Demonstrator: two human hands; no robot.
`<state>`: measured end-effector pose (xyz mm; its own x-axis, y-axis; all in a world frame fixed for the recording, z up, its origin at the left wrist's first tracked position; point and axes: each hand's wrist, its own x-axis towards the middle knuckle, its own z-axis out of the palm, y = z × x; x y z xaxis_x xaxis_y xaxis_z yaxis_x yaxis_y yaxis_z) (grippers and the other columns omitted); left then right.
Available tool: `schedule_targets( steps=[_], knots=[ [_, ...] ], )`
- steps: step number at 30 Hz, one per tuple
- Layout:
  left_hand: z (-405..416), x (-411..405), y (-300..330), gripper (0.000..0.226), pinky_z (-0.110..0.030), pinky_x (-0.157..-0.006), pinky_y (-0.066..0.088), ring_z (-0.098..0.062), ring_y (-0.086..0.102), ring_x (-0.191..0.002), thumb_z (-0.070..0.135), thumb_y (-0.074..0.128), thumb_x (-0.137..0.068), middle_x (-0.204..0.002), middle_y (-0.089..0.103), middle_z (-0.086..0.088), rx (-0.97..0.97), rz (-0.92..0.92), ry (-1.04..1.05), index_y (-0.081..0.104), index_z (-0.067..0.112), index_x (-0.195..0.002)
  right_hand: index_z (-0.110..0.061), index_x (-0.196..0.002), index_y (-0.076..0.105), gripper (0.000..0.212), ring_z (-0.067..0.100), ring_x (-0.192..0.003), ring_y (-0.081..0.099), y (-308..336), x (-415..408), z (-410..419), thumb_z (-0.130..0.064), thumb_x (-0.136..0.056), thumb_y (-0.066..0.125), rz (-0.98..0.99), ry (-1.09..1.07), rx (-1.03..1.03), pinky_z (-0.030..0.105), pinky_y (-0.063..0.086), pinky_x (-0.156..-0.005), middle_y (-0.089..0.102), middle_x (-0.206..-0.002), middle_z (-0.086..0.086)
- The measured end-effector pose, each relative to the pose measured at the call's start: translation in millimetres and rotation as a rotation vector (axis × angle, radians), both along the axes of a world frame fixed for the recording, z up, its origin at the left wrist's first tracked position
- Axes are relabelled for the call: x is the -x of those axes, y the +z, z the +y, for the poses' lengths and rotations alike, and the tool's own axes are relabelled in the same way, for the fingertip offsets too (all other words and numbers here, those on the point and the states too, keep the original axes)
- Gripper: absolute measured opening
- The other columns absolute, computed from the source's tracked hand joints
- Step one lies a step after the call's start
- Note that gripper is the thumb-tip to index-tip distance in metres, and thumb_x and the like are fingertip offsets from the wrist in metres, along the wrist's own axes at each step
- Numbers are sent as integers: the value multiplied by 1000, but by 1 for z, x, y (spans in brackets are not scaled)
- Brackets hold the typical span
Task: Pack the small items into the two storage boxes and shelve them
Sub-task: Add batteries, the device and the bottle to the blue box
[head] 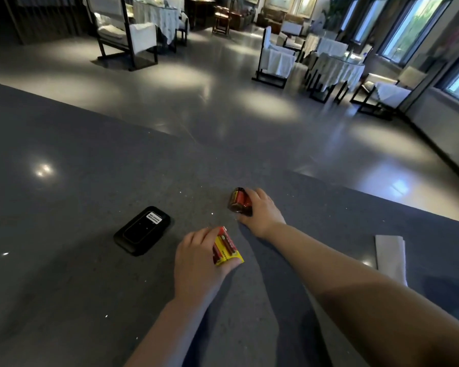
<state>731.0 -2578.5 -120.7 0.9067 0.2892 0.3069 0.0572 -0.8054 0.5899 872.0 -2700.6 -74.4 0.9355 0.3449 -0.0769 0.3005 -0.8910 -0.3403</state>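
My left hand [196, 260] grips a yellow and red battery pack [226, 247] that lies on the dark grey counter [90, 160], thumb below it and fingers over its far side. Farther away, my right hand [263, 210] holds a second, darker red battery pack [239, 201] against the counter, fingers curled over its right side. A black rectangular device with a white label [143, 230] lies flat to the left of my left hand. No storage box is in view.
A folded white cloth or paper [390, 254] lies on the counter at the right. The counter's far edge [223, 149] runs diagonally, with shiny floor beyond it. Chairs and cloth-covered tables [337, 67] stand across the room.
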Motion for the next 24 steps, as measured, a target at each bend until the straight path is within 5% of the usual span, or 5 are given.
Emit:
schedule_targets(
  steps=[7,15,24],
  knots=[
    [-8,-3,-2,61,-33,-80,39,-23,51,-96,48,84,-54,-103,59,4,32,-30,31,67,23,-107,-14,-133,45,65,25,-114,49,-1,37,-25,-41,-81,73,16,-142,-135,38,46,-95,40,-122,4],
    [-49,43,42,60,-40,-91,43,-18,48,-108,41,82,-63,-114,55,7,152,-105,-97,63,22,-116,-20,-134,48,64,11,-112,50,32,145,-122,-25,-77,79,-100,-239,-401,17,37,-95,38,-120,-9],
    [-185,83,130,64,-28,-94,35,-3,38,-110,62,74,-62,-115,46,19,274,-201,-364,59,31,-116,-32,-119,57,62,-6,-106,49,101,264,-274,-35,-63,83,-225,-288,-511,5,38,-89,46,-112,-18]
  ],
)
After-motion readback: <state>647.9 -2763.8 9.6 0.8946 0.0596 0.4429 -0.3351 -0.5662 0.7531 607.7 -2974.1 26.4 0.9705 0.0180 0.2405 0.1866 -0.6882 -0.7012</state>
